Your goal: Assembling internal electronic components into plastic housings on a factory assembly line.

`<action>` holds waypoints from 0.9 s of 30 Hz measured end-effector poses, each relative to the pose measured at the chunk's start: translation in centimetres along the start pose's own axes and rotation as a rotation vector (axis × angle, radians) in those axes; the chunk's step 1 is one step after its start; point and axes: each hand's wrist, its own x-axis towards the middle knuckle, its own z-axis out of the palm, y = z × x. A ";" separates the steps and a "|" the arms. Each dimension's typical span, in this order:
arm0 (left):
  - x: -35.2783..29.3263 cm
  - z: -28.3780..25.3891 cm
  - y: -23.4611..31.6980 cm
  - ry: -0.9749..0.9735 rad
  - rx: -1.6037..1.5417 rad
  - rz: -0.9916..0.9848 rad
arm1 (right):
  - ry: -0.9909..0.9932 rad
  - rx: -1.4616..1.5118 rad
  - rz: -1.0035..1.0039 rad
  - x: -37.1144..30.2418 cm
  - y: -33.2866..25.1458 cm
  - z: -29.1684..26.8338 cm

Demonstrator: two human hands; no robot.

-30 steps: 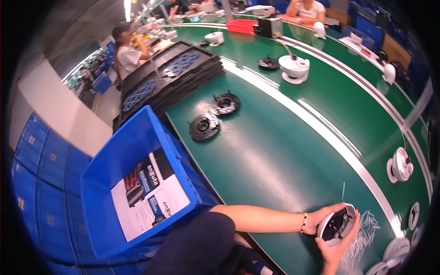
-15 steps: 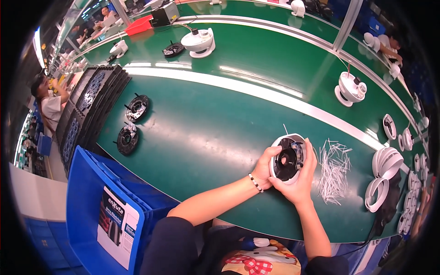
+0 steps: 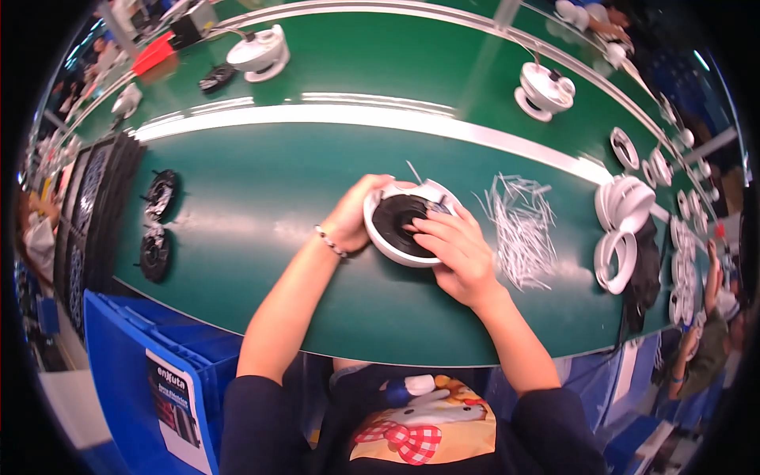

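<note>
A round white plastic housing (image 3: 402, 257) with a black disc-shaped part (image 3: 393, 217) set inside it is held over the green bench. My left hand (image 3: 354, 215) is closed around its left rim, thumb side hidden behind it. My right hand (image 3: 461, 255) lies over the right side, its fingertips bent onto the middle of the black part. Whether those fingertips pinch anything small, I cannot make out. A bit of blue circuit board (image 3: 438, 207) shows beside the fingers. One thin white strip (image 3: 412, 171) sticks up past the housing's far edge.
Loose white strips (image 3: 522, 237) lie in a heap right of my hands. White rings (image 3: 616, 265) stand further right. Two black discs (image 3: 156, 252) lie at the left, near stacked black trays (image 3: 75, 229). A blue bin (image 3: 119, 372) stands at the bench's front left. White fan-like units (image 3: 546, 89) sit beyond the rail.
My right hand has gone from gripping the housing's right rim to resting its fingers on the black middle. My left hand has shifted along the left rim. The whole view has swung.
</note>
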 end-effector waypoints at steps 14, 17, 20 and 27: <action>0.3 1.1 -1.4 0.088 -0.030 0.201 | -0.087 -0.154 -0.092 -0.1 0.8 -0.2; 0.4 -0.9 -0.3 0.258 0.153 0.498 | -0.102 -0.035 -0.327 4.0 4.1 -0.6; -0.2 -1.7 1.1 0.548 0.277 0.617 | -0.116 -0.319 -0.299 10.2 9.7 0.4; 0.5 -1.0 -0.3 0.475 0.557 0.722 | -0.237 -0.654 0.009 10.4 19.5 3.7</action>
